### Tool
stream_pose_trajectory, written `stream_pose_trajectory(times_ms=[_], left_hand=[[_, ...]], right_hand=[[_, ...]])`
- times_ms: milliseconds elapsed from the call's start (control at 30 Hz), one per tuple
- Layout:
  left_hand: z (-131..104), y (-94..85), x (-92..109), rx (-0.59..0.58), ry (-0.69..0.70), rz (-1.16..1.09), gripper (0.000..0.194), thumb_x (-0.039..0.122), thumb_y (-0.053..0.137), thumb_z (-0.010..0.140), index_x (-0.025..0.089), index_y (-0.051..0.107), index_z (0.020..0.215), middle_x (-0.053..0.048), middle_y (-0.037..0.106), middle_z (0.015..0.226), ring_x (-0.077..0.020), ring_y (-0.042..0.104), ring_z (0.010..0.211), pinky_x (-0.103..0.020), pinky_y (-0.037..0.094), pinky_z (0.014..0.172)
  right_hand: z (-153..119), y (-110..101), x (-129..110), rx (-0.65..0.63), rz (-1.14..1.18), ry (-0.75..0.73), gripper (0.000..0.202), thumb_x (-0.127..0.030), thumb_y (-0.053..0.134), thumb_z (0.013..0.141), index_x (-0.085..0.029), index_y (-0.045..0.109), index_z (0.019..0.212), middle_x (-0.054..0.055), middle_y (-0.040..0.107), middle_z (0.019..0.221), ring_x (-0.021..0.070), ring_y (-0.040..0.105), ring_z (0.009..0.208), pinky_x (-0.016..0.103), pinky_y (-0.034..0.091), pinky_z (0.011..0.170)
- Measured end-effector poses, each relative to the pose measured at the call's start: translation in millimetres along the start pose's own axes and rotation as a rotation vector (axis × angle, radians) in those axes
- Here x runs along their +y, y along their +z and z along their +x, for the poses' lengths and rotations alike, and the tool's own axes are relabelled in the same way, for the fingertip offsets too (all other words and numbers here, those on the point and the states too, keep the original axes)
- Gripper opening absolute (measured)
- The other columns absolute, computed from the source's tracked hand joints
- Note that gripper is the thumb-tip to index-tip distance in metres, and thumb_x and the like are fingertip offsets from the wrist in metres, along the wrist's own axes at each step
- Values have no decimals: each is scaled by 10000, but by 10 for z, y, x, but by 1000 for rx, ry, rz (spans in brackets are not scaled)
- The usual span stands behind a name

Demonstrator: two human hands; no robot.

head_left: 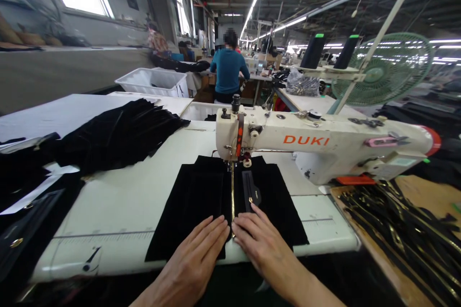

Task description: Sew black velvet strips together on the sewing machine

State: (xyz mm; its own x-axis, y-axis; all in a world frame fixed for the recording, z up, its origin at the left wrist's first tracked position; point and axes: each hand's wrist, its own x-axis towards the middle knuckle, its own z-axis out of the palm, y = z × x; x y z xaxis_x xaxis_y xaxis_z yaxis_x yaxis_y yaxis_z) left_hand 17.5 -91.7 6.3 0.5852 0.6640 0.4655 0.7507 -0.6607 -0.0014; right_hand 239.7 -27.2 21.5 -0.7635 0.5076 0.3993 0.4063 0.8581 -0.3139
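Observation:
A black fabric panel (198, 196) lies flat under the needle of a white sewing machine (306, 141). Down its middle runs a gold-toothed zipper (232, 192), its upper end beneath the presser foot (229, 167). My left hand (198, 249) rests flat on the fabric just left of the zipper, fingers stretched out. On the right side, my right hand (262, 240) lies with extended fingers on the fabric, fingertips at the zipper's edge. A dark patch with a small zipper (248, 187) sits on the panel just beyond the right fingers.
Black fabric pieces (122, 129) are piled on the left of the table. Several gold-toothed zippers (399, 230) lie on a board at right. Thread cones (312, 52) and a green fan (385, 69) stand behind the machine. A person in blue (229, 69) sits ahead.

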Motion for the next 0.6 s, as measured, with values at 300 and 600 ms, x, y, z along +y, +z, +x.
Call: stream_pose_trajectory(times_ms=[300, 600], left_hand=[[-33, 32, -35, -103, 74, 81, 604, -44, 351, 889, 44, 410, 1483, -151, 507, 1485, -282, 340, 1451, -458, 401, 1150], [66, -96, -101, -59, 60, 4, 531, 2, 405, 877, 115, 549, 1376, -90, 640, 1356, -216, 569, 1285, -346, 444, 1115]], right_hand=[[0, 46, -73, 59, 222, 258, 495, -62, 732, 830, -222, 604, 1281, 63, 618, 1229, 241, 561, 1203, 574, 312, 1181], [98, 69, -63, 250, 142, 99, 202, -129, 603, 941, -244, 683, 1087, 2, 704, 975, 198, 660, 984, 542, 418, 1124]])
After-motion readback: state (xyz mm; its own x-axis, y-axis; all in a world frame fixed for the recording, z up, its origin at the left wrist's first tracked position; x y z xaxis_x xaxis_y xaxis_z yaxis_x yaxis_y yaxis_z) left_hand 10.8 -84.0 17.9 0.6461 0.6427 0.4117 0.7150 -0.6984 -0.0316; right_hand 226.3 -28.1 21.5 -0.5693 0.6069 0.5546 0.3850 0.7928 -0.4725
